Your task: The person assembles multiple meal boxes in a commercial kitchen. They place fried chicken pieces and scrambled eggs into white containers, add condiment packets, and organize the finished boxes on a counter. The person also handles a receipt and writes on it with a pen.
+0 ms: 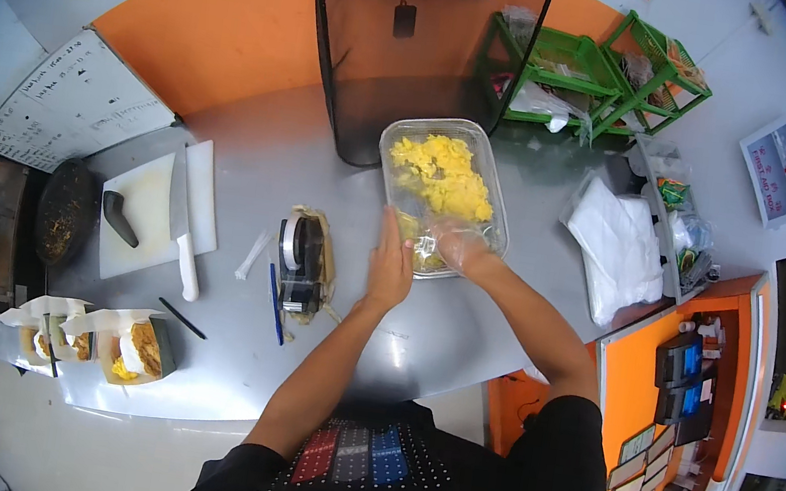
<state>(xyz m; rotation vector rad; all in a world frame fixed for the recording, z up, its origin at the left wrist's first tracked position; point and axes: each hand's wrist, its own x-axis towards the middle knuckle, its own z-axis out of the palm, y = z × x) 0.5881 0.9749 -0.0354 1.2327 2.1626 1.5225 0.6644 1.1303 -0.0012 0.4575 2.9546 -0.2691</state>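
A clear rectangular tub (501,211) holds yellow scrambled egg (448,175), most of it toward the far end. My right hand (458,245) reaches over the tub's near end, with clear, shiny plastic around its fingers. Those fingers look curled together; what they grip, if anything, is hidden by the glare. Stretched fingers of my left hand (391,263) lie along the tub's near left side. To the left of that hand, a black device with a silver round part (301,261) rests on a tan cloth.
A black-framed mesh cover (418,68) stands behind the tub. White plastic bags (615,252) lie to the right, near green racks (569,64). On the left are a cutting board (128,238), a knife (183,211), a dark pan (67,212) and filled food boxes (132,353).
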